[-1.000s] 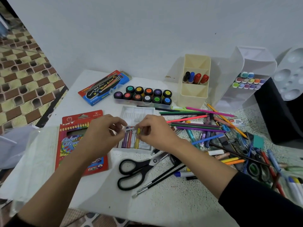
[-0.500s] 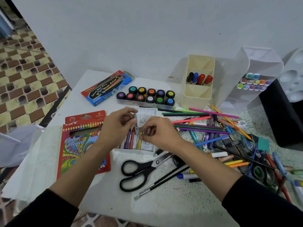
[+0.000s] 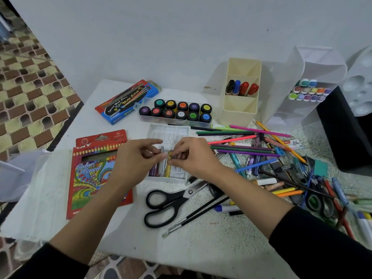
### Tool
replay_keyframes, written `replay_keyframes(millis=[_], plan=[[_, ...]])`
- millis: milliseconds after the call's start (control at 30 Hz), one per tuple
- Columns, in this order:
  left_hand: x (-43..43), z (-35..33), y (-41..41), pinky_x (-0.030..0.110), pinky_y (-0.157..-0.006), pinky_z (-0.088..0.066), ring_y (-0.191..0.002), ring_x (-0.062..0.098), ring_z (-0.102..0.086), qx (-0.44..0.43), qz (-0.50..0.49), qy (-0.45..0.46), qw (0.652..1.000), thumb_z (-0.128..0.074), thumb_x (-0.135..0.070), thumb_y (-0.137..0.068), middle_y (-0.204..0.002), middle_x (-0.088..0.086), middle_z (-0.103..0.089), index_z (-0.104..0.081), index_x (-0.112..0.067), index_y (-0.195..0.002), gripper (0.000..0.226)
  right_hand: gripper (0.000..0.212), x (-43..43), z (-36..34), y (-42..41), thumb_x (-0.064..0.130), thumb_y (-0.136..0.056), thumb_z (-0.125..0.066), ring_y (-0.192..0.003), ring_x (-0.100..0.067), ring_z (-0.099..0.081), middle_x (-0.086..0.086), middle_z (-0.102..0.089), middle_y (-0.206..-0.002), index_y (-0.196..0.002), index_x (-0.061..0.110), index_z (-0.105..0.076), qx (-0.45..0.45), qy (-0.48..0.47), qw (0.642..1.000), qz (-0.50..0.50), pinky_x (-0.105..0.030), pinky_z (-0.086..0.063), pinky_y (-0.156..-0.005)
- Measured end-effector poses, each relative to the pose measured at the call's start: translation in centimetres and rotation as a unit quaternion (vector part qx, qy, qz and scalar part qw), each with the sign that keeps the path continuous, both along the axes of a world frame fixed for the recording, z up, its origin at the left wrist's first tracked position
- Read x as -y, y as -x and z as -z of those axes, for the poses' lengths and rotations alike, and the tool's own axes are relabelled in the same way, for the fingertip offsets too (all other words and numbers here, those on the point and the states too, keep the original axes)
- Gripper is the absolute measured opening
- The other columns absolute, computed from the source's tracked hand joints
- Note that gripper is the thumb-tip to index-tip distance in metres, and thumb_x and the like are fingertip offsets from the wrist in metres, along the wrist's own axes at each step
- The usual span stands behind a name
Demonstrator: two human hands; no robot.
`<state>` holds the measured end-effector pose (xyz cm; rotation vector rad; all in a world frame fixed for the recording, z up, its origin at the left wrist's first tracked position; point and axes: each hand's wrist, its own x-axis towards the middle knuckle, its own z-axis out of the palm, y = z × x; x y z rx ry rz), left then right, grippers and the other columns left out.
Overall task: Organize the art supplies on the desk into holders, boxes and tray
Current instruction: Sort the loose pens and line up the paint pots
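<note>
The white tray (image 3: 169, 133) lies flat mid-desk with a few crayons (image 3: 161, 171) in its near slots. A grey crayon (image 3: 162, 150) and a yellow crayon (image 3: 170, 154) are pinched just above it. Pencils (image 3: 241, 147) sprawl loose to its right, and scissors (image 3: 169, 204) and brushes (image 3: 198, 215) lie in front. The cream holder (image 3: 239, 111) stands behind, holding four markers (image 3: 241, 88).

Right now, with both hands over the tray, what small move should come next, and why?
Probably lower the grey stick, pinched upright by the left hand, into the tray beside the yellow stick, whose top end the right hand pinches. Sticks already lie side by side there, and bare slots show to their right.
</note>
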<state>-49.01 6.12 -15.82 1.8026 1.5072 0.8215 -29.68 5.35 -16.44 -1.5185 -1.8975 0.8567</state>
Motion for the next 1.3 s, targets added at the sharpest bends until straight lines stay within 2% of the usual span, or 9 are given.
replay_keyframes(millis=[133, 367, 600, 667, 800, 967, 1100, 1200, 1300], plan=[[0.5, 0.2, -0.2, 0.013, -0.065, -0.051, -0.07, 0.01, -0.064, -0.034, 0.006, -0.046, 0.998, -0.088, -0.025, -0.075, -0.081, -0.011, -0.072, -0.08, -0.02, -0.097, 0.024, 0.013, -0.1, 0.0, -0.2, 0.021, -0.077, -0.087, -0.062, 0.002, -0.055, 0.003, -0.07, -0.087, -0.087, 0.013, -0.083, 0.011, 0.001, 1.0, -0.013, -0.007, -0.039, -0.06], [0.3, 0.0, 1.2, 0.008, -0.065, -0.043, -0.079, 0.003, -0.058, -0.103, 0.115, -0.056, 0.986, -0.082, -0.027, -0.082, -0.095, -0.011, -0.066, -0.077, -0.022, -0.112, 0.031, 0.012, -0.3, 0.1, -0.5, 0.014, -0.079, -0.085, -0.064, 0.002, -0.056, 0.004, -0.07, -0.09, -0.091, 0.013, -0.083, 0.025, -0.003, 0.999, -0.031, -0.005, -0.039, -0.062], [-0.3, 0.7, 1.3, 0.001, -0.071, -0.039, -0.078, -0.007, -0.058, -0.151, 0.196, -0.1, 0.964, -0.08, -0.028, -0.082, -0.107, -0.01, -0.065, -0.079, -0.02, -0.11, 0.028, 0.011, -0.3, 0.3, -0.5, 0.014, -0.077, -0.086, -0.064, 0.0, -0.057, 0.003, -0.071, -0.088, -0.088, 0.013, -0.083, 0.022, -0.018, 0.999, -0.033, -0.006, -0.039, -0.062], [-0.5, 0.8, 1.4, 0.005, -0.075, -0.042, -0.076, -0.006, -0.058, -0.153, 0.202, -0.103, 0.962, -0.081, -0.029, -0.082, -0.108, -0.01, -0.066, -0.08, -0.02, -0.107, 0.027, 0.011, -0.3, 0.3, -0.6, 0.014, -0.077, -0.087, -0.066, -0.005, -0.06, 0.002, -0.071, -0.087, -0.086, 0.012, -0.082, 0.018, -0.019, 0.999, -0.028, -0.007, -0.041, -0.062], [-0.7, 0.4, 1.1, 0.036, -0.077, -0.054, -0.083, 0.009, -0.064, -0.198, 0.225, -0.104, 0.949, -0.077, -0.032, -0.086, -0.113, -0.012, -0.064, -0.08, -0.021, -0.106, 0.023, 0.009, -0.1, 0.3, -0.6, 0.013, -0.075, -0.087, -0.066, -0.009, -0.059, -0.001, -0.07, -0.085, -0.08, 0.009, -0.08, 0.024, -0.031, 0.999, -0.025, -0.012, -0.043, -0.063], [-0.2, 0.5, 1.3, 0.034, -0.077, -0.055, -0.079, 0.004, -0.06, -0.194, 0.204, -0.109, 0.953, -0.075, -0.035, -0.088, -0.117, -0.014, -0.066, -0.078, -0.025, -0.111, 0.026, 0.008, 0.6, -0.1, -0.7, 0.015, -0.081, -0.082, -0.071, -0.014, -0.063, -0.001, -0.067, -0.082, -0.081, 0.01, -0.076, 0.032, -0.048, 0.998, -0.005, -0.036, -0.056, -0.071], [0.5, 0.8, 1.0, 0.035, -0.085, -0.056, -0.097, 0.014, -0.067, -0.189, 0.169, -0.098, 0.962, -0.077, -0.031, -0.087, -0.117, -0.01, -0.068, -0.076, -0.021, -0.116, 0.03, 0.015, 2.2, -2.7, -2.4, 0.027, -0.091, -0.072, -0.071, -0.007, -0.059, 0.006, -0.065, -0.08, -0.082, 0.016, -0.074, 0.052, -0.064, 0.996, 0.019, -0.028, -0.051, -0.068], [0.7, 0.7, 0.5, 0.032, -0.086, -0.052, -0.101, 0.016, -0.064, -0.194, 0.165, -0.098, 0.962, -0.078, -0.021, -0.086, -0.113, -0.009, -0.068, -0.075, -0.019, -0.118, 0.032, 0.017, 3.9, -4.8, -5.0, 0.034, -0.092, -0.07, -0.069, -0.002, -0.057, 0.013, -0.065, -0.078, -0.082, 0.021, -0.072, 0.109, 0.014, 0.993, -0.03, -0.017, -0.041, -0.061], [1.1, 0.6, -0.7, 0.026, -0.089, -0.041, -0.108, 0.016, -0.055, -0.18, 0.177, -0.108, 0.962, -0.072, -0.017, -0.09, -0.115, -0.008, -0.065, -0.073, -0.02, -0.122, 0.032, 0.02, 5.6, -6.2, -7.1, 0.045, -0.09, -0.07, -0.078, -0.001, -0.059, 0.013, -0.065, -0.088, -0.094, 0.026, -0.071, 0.185, 0.094, 0.973, -0.097, -0.021, -0.046, -0.067]])
